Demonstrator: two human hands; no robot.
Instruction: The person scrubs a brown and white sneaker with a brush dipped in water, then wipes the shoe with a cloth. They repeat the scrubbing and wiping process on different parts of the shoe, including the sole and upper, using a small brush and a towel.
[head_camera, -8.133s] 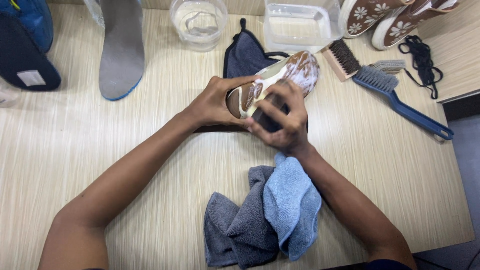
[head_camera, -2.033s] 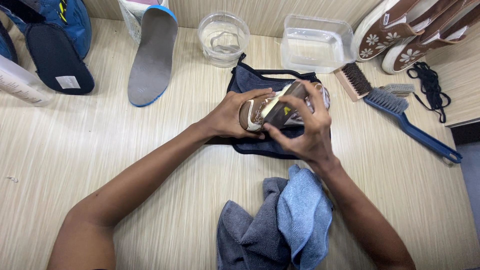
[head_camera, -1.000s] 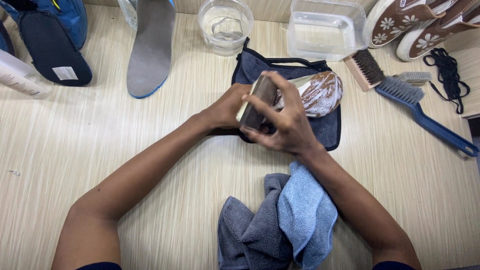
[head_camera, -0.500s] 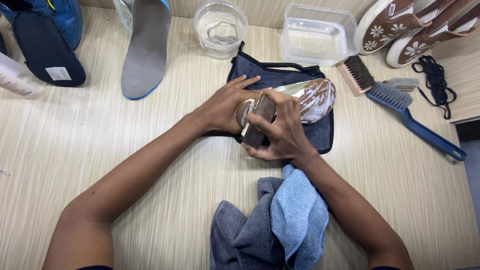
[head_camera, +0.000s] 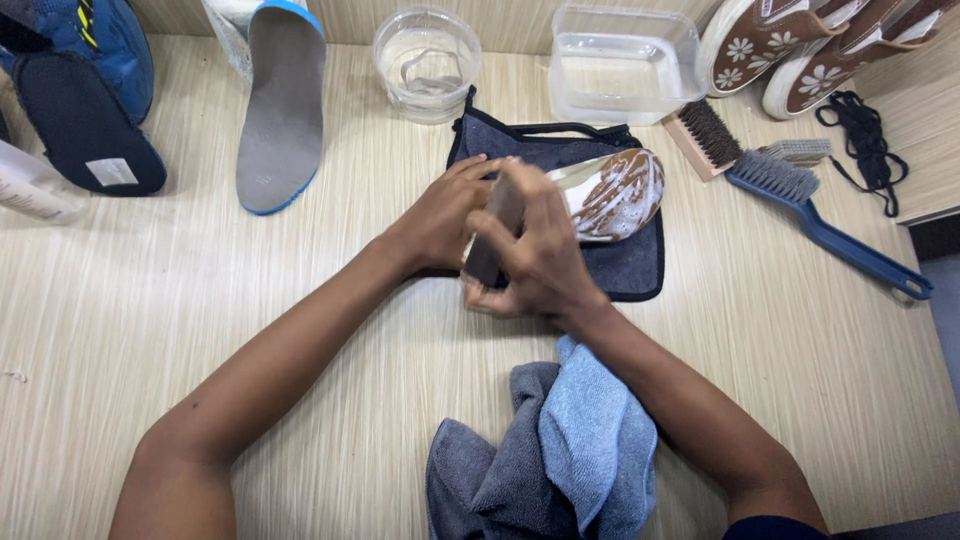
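My left hand (head_camera: 440, 215) and right hand (head_camera: 535, 260) both wrap a brown slip-on shoe lathered in white foam (head_camera: 610, 192), held over a dark blue denim mat (head_camera: 630, 265). My right fingers clamp a small dark brush (head_camera: 490, 240) against the shoe; its bristles are hidden. My hands cover the shoe's heel end. Grey and light blue microfibre cloths (head_camera: 560, 450) lie partly under my right forearm.

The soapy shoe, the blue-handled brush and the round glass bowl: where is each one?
Soapy shoe (head_camera: 612, 195), head view, on its foamy toe.
Blue-handled brush (head_camera: 835, 238), head view, on the middle of its handle.
Round glass bowl (head_camera: 427, 62), head view, on its clear wall.
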